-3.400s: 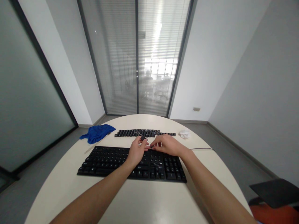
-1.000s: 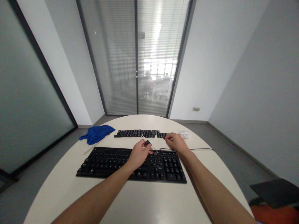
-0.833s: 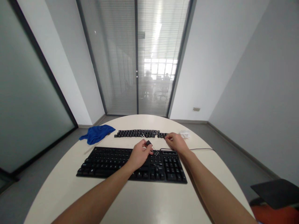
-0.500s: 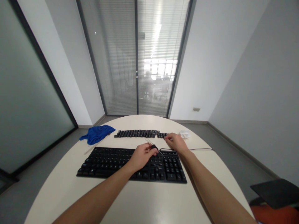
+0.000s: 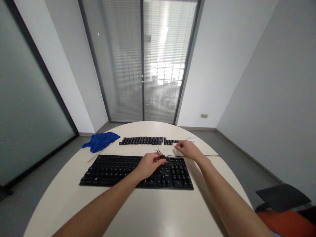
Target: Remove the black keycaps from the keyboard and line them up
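A black keyboard (image 5: 111, 169) lies on the table, with loose black keycaps (image 5: 142, 141) in rows beyond it. Over its upper right part, my left hand (image 5: 150, 164) is closed around the dark handle of a wire keycap puller (image 5: 163, 157); thin metal prongs stick out away from me. Beyond the keyboard's top right corner, my right hand (image 5: 189, 149) has thumb and fingers pinched together beside the right end of the keycap rows. Anything between those fingertips is too small to make out.
A blue cloth (image 5: 101, 141) lies at the far left, touching a thin stick (image 5: 95, 157). White tissue (image 5: 192, 139) sits behind my right hand. A cable (image 5: 212, 155) runs right from the keyboard across the round table (image 5: 158, 210). A chair (image 5: 283, 197) stands at right.
My right hand has drawn slightly away from the right end of the keycap rows. The left hand keeps the puller, its prongs turned a little. The whole view has shifted slightly.
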`<act>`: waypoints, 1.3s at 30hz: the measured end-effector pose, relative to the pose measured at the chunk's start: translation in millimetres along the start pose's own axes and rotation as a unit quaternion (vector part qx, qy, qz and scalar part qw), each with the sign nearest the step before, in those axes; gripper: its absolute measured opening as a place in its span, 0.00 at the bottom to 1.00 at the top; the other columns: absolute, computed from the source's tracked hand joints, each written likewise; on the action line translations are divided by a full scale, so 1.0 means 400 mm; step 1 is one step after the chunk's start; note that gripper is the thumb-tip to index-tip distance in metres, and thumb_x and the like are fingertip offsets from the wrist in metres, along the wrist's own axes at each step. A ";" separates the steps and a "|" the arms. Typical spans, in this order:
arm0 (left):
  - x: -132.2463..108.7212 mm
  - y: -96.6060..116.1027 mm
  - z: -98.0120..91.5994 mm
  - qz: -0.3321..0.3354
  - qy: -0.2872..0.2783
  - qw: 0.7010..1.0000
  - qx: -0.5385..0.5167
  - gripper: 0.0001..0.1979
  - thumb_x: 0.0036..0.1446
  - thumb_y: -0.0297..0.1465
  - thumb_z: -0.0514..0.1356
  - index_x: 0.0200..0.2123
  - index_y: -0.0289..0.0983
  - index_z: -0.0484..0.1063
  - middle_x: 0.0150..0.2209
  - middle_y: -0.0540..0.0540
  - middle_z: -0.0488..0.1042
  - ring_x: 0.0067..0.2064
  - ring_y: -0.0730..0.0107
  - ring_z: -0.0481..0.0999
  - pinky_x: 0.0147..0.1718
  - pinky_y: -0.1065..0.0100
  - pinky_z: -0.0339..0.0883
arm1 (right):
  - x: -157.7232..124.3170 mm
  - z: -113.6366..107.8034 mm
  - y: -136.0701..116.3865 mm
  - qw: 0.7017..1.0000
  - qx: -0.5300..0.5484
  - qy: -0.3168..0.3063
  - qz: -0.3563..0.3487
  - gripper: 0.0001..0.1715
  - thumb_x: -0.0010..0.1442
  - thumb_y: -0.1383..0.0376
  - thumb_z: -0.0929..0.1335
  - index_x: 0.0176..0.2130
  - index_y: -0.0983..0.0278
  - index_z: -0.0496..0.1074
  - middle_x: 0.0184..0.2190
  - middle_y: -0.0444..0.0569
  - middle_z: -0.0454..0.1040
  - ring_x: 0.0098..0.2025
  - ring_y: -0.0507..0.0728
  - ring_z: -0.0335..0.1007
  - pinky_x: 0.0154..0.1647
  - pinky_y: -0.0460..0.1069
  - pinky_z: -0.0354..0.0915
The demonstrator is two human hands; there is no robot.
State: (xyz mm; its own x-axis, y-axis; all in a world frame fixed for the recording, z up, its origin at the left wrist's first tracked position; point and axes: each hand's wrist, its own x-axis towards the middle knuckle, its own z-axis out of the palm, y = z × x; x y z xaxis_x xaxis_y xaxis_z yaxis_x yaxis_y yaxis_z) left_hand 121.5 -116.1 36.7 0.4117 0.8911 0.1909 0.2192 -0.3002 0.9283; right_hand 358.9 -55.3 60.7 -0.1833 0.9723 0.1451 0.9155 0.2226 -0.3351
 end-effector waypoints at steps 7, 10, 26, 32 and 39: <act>-0.010 0.027 0.007 0.043 0.003 0.979 0.202 0.15 0.59 0.41 0.59 0.30 0.35 0.78 0.29 0.46 0.80 0.30 0.65 0.76 0.32 0.69 0.64 | -0.088 -0.038 -0.027 0.992 0.018 -0.117 -0.049 0.16 0.58 0.55 0.68 0.34 0.62 0.81 0.32 0.52 0.81 0.33 0.58 0.74 0.33 0.48 0.63; -0.012 0.050 0.020 0.067 0.003 0.959 0.275 0.14 0.61 0.39 0.56 0.32 0.36 0.76 0.28 0.46 0.78 0.30 0.66 0.74 0.31 0.69 0.62 | -0.110 -0.012 -0.019 0.994 0.056 -0.067 -0.071 0.19 0.60 0.53 0.67 0.34 0.63 0.80 0.31 0.51 0.79 0.32 0.57 0.72 0.34 0.48 0.63; -0.005 0.011 0.027 0.035 -0.004 0.999 0.007 0.10 0.62 0.36 0.55 0.38 0.36 0.69 0.31 0.46 0.77 0.34 0.66 0.77 0.36 0.67 0.69 | -0.135 0.011 -0.057 0.963 0.129 0.022 -0.237 0.09 0.61 0.62 0.68 0.33 0.63 0.77 0.31 0.49 0.75 0.37 0.56 0.70 0.41 0.50 0.64; 0.016 -0.021 0.031 -0.025 0.038 0.995 -0.087 0.12 0.59 0.39 0.59 0.36 0.35 0.67 0.30 0.47 0.75 0.32 0.70 0.78 0.34 0.69 0.72 | -0.151 0.015 -0.072 0.950 0.160 -0.009 -0.267 0.10 0.56 0.60 0.71 0.38 0.62 0.76 0.31 0.46 0.75 0.33 0.53 0.70 0.36 0.47 0.65; 0.015 -0.016 0.024 -0.052 0.074 0.991 -0.098 0.14 0.57 0.41 0.60 0.34 0.35 0.65 0.30 0.48 0.74 0.29 0.72 0.77 0.28 0.72 0.72 | -0.150 0.018 -0.090 0.943 0.092 -0.012 -0.319 0.12 0.65 0.61 0.66 0.43 0.59 0.77 0.34 0.48 0.77 0.39 0.55 0.72 0.42 0.48 0.65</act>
State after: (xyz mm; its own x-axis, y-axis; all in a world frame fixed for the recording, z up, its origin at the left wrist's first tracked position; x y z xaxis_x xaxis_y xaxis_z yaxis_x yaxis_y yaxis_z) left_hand 130.9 -112.0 28.8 0.2579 0.9585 0.1213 0.0718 -0.1442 0.9869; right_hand 334.1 -121.1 57.3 -0.6861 0.6366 0.3522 0.5389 0.7699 -0.3417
